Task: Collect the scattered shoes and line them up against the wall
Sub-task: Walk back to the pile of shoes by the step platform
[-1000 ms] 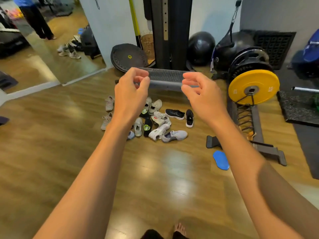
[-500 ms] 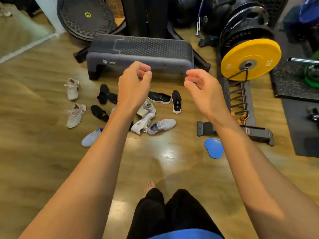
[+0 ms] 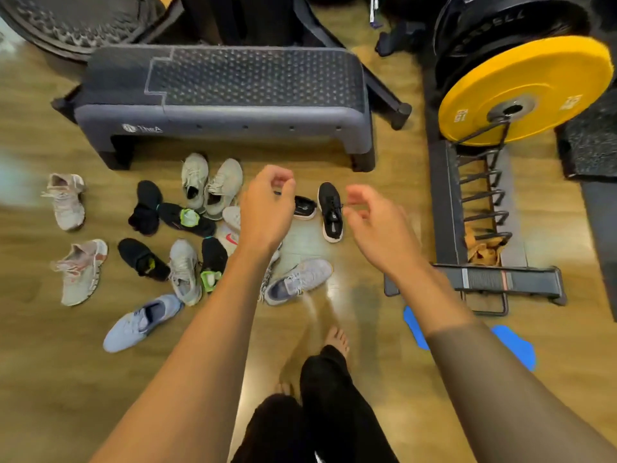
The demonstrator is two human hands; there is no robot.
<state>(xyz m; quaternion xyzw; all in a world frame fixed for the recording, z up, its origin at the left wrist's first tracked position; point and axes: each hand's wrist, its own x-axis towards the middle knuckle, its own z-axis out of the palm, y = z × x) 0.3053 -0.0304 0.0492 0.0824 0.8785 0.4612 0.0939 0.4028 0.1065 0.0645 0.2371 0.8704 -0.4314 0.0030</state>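
Both hands hover empty, fingers loosely curled: the left hand (image 3: pixel 267 208) above the heap of shoes (image 3: pixel 183 269), the right hand (image 3: pixel 374 222) just right of a black shoe (image 3: pixel 330 212). Best to start there, reaching down and gripping it by the heel collar.

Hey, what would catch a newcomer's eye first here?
The bright yellow weight plate on its rack at upper right stands out most. Next, the scattered shoes on the wood floor before the grey step platform, with the left hand and right hand hovering empty above them.
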